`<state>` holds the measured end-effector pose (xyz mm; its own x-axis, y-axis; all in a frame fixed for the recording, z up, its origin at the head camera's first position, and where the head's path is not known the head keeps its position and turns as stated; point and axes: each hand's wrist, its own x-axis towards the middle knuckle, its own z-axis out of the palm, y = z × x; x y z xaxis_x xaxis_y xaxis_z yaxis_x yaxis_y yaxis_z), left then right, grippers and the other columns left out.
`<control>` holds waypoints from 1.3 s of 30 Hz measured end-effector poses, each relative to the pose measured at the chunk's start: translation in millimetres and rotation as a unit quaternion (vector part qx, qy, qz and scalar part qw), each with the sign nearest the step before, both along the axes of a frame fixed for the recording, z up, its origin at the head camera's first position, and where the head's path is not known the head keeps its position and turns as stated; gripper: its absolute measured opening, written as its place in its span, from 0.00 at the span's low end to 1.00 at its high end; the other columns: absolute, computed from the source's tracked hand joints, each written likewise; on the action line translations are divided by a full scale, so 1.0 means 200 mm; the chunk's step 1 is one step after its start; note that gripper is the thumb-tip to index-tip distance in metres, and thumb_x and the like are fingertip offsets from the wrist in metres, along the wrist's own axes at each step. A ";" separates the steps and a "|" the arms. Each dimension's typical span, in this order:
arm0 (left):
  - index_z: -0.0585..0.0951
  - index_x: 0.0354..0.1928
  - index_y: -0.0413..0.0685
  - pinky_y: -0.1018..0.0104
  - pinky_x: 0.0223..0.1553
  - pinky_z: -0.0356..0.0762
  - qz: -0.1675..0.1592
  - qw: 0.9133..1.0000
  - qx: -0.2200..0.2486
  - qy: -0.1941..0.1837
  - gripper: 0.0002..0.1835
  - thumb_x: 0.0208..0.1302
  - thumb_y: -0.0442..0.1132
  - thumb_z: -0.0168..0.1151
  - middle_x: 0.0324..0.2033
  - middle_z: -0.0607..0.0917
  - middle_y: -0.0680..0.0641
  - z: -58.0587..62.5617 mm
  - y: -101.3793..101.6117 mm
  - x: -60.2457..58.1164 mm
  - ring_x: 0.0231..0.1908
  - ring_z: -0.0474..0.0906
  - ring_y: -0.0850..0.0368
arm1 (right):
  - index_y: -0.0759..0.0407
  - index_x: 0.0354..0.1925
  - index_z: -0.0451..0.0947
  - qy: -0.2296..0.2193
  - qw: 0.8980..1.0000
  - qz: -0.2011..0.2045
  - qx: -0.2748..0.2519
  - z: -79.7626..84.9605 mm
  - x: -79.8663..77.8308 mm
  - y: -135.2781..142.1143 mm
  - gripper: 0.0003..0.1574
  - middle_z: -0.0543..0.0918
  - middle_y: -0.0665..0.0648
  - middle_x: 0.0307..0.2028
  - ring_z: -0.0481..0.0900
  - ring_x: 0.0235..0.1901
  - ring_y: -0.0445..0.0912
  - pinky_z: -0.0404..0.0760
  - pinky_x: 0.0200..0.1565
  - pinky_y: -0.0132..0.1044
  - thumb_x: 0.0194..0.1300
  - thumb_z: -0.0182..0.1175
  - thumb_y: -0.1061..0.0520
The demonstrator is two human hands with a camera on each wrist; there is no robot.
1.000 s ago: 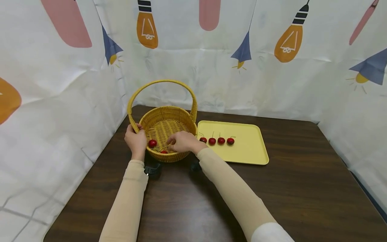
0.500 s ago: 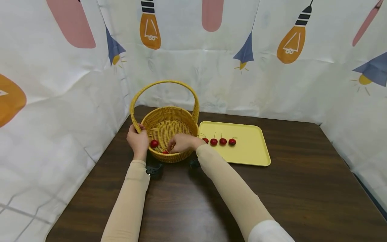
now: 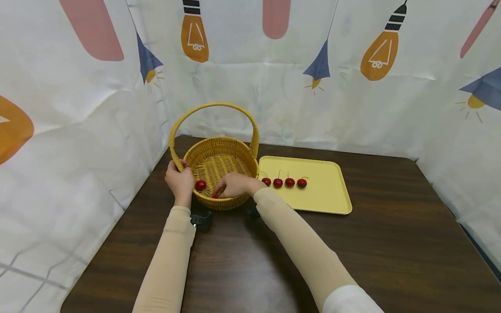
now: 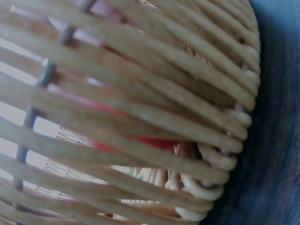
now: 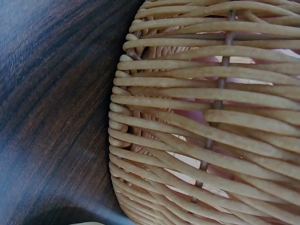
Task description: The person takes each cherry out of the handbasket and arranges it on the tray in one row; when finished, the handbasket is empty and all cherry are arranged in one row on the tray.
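A yellow wicker basket (image 3: 223, 205) with a tall arched handle (image 3: 213, 104) stands on the table. At its left side, my left hand (image 3: 180, 182) grips the rim by the handle's foot. My right hand (image 3: 236, 184) reaches inside over the front right rim, its fingertips pinching a red cherry (image 3: 215, 197) near the front wall; the hand covers part of that cherry. Another red cherry (image 3: 201, 185) lies to its left in the basket. Both wrist views are filled by the basket's woven outer wall (image 5: 211, 98), with some red visible through the gaps on the left.
Right of the basket lies a yellow tray (image 3: 321, 195) bearing several stemmed cherries (image 3: 289, 182) in a row. Dark wood table (image 3: 391, 243) extends right and in front. Printed white cloth (image 3: 274, 108) hangs behind and along the sides.
My right hand has moved slightly left and down inside the basket, and its fingertips have closed on the front cherry. My left hand keeps its grip on the basket.
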<state>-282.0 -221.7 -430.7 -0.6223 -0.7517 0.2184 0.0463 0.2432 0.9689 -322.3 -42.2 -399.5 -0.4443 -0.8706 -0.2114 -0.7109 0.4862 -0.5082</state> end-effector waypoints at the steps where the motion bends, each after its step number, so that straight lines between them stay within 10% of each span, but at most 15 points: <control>1: 0.76 0.38 0.44 0.66 0.40 0.68 0.000 1.000 -0.001 0.001 0.07 0.60 0.27 0.52 0.35 0.81 0.45 0.00 0.00 0.00 0.38 0.75 0.53 | 0.45 0.49 0.85 0.000 1.000 -0.001 0.000 0.00 0.00 0.00 0.14 0.86 0.43 0.43 0.80 0.46 0.35 0.75 0.50 0.29 0.66 0.60 0.54; 17: 0.76 0.39 0.42 0.66 0.38 0.68 -0.009 1.000 -0.004 0.005 0.06 0.62 0.28 0.53 0.35 0.80 0.45 -0.01 0.00 0.01 0.36 0.74 0.53 | 0.48 0.48 0.84 0.021 0.999 -0.021 0.040 0.01 0.02 -0.01 0.14 0.84 0.45 0.44 0.79 0.45 0.39 0.75 0.50 0.32 0.65 0.60 0.50; 39: 0.76 0.38 0.44 0.66 0.39 0.69 -0.015 1.000 -0.007 0.008 0.05 0.63 0.29 0.53 0.35 0.81 0.45 -0.02 -0.01 0.00 0.36 0.75 0.54 | 0.48 0.46 0.78 0.021 0.988 -0.111 -0.106 -0.02 0.03 0.03 0.17 0.83 0.45 0.33 0.79 0.34 0.39 0.76 0.39 0.31 0.59 0.67 0.48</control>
<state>-281.4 -224.5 -434.4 -0.6404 -0.7300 0.2387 0.0700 0.2540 0.9647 -315.8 -37.1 -403.1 -0.6333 -0.7738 -0.0112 -0.6218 0.5175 -0.5879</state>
